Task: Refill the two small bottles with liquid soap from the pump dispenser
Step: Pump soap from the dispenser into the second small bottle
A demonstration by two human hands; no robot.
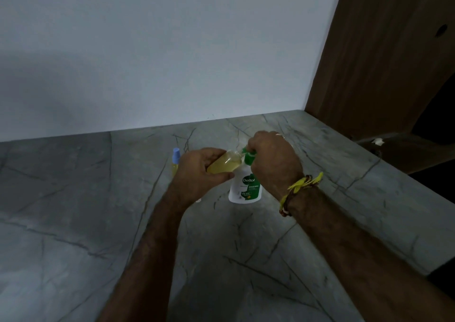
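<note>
while the left hand [197,171] held a small bottle [225,165] tilted, mouth at the nozzle, the right hand [270,159] gripped the pump dispenser [246,186] head on the counter [98,223]; short, slow strokes advisable.

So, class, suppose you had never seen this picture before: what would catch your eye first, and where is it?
Mid-frame, the left hand holds a tilted small clear bottle of yellow liquid with its mouth at the green pump head of a white Dettol dispenser, which the right hand grips. A second small yellow bottle with a blue cap stands left of them on the grey veined stone counter.
</note>
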